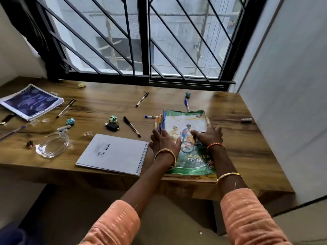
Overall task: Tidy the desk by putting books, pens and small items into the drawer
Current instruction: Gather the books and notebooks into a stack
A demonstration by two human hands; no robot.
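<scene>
A stack of books topped by a green "Mountain Biking" book (185, 119) lies at the desk's front edge, right of centre. My left hand (164, 141) rests against the stack's left side, fingers along the edge and thumb on the cover. My right hand (208, 136) lies flat on the cover with fingers spread toward the right edge. A grey spiral notebook (113, 152) lies just left of the stack. A purple booklet (31, 101) sits at the far left. Loose pens lie around: a black pen (131, 126), a blue pen (186, 103), another pen (142, 99). No drawer is in view.
The wooden desk (247, 147) stands under a barred window, with a white wall at its right. A clear glass dish (53, 145), a black adapter (112, 127), crumpled paper bits (113, 119) and a small cylinder (246, 120) lie scattered on it.
</scene>
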